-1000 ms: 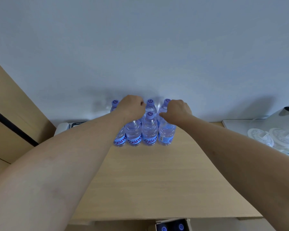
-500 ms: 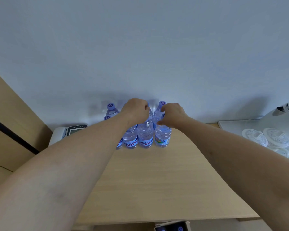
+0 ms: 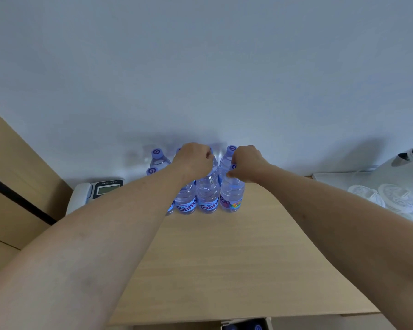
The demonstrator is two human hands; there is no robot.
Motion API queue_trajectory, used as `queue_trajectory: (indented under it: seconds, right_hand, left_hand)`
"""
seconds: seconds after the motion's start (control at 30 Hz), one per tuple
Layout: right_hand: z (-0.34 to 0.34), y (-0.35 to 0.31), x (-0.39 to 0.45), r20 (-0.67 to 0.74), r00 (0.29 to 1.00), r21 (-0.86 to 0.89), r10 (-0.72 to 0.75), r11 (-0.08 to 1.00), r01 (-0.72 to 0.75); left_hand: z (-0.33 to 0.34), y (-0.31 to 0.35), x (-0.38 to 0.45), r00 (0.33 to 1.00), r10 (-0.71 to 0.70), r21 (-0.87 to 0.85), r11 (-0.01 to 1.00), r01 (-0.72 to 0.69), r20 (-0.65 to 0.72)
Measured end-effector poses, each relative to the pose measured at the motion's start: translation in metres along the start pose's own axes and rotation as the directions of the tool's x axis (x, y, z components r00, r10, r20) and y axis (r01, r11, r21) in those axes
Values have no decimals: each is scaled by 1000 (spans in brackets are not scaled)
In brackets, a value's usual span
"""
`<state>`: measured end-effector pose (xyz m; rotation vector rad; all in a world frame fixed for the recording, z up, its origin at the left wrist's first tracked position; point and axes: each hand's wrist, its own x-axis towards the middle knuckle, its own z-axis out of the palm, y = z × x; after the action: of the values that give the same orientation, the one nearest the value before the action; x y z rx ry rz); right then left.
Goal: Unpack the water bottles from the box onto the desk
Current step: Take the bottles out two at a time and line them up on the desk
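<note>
Several clear water bottles with purple caps and blue labels stand in two rows at the back of the wooden desk (image 3: 224,258), against the wall. My left hand (image 3: 194,160) curls over the top of the front middle bottle (image 3: 207,194), hiding its cap. My right hand (image 3: 247,163) pinches the neck of the front right bottle (image 3: 231,196), whose label shows a coloured patch. Both bottles stand on the desk. The open box (image 3: 246,325) shows at the bottom edge below the desk, with bottle caps inside.
A white desk phone (image 3: 93,191) sits left of the bottles. At the right stand a white kettle (image 3: 405,163) and clear upturned cups (image 3: 379,196) on a white tray. A wooden panel (image 3: 14,186) rises on the left.
Both hands have stayed on the front bottles' tops. The right bottle has turned, so its coloured label patch now faces me. The view has shifted slightly to the right.
</note>
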<state>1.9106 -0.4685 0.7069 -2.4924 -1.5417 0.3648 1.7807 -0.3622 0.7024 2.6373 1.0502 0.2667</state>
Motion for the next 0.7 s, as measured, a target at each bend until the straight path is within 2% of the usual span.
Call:
queue_trajectory:
  seconds: [0.23, 0.4, 0.53, 0.7]
  right_hand:
    - [-6, 1, 1, 45, 999, -47, -7, 999, 10]
    - [3, -2, 2, 0, 1000, -35, 27, 999, -27]
    - [2, 0, 2, 42, 998, -19, -41, 999, 41]
    - [7, 0, 4, 14, 999, 3, 31, 1000, -31]
  left_hand:
    - [0, -5, 4, 1000, 21, 34, 999, -21, 9]
    - [5, -4, 4, 999, 22, 30, 999, -23, 26]
    - [8, -2, 6, 999, 25, 33, 999, -27, 40]
    - [10, 0, 6, 998, 43, 44, 998, -44, 37]
